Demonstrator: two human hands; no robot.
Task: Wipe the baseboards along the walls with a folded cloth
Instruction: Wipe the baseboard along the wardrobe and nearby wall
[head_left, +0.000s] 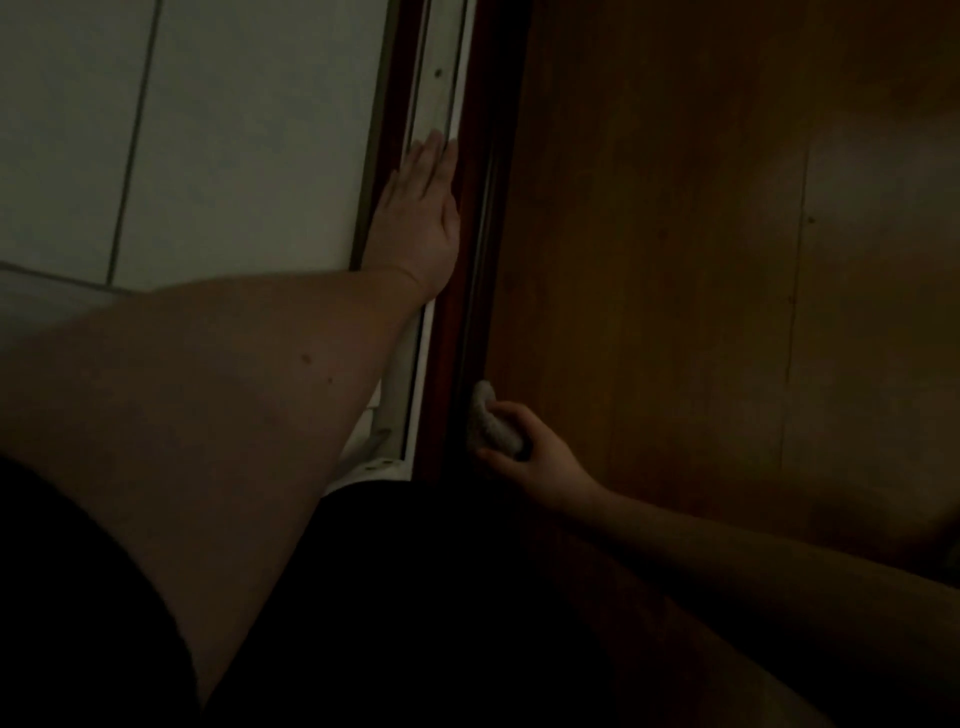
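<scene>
The scene is dim. My right hand (535, 457) grips a pale folded cloth (491, 423) and holds it against the dark reddish baseboard (457, 332), which runs up the middle of the view. Higher up, my left hand (421, 218) lies flat with straight fingers against the baseboard's top edge and the white wall strip. My left forearm crosses the view from the lower left.
A white wall or panel (234, 145) with a dark vertical seam fills the upper left. A brown wooden floor (727, 260) spreads over the right side. My dark clothing (389, 623) covers the bottom of the view.
</scene>
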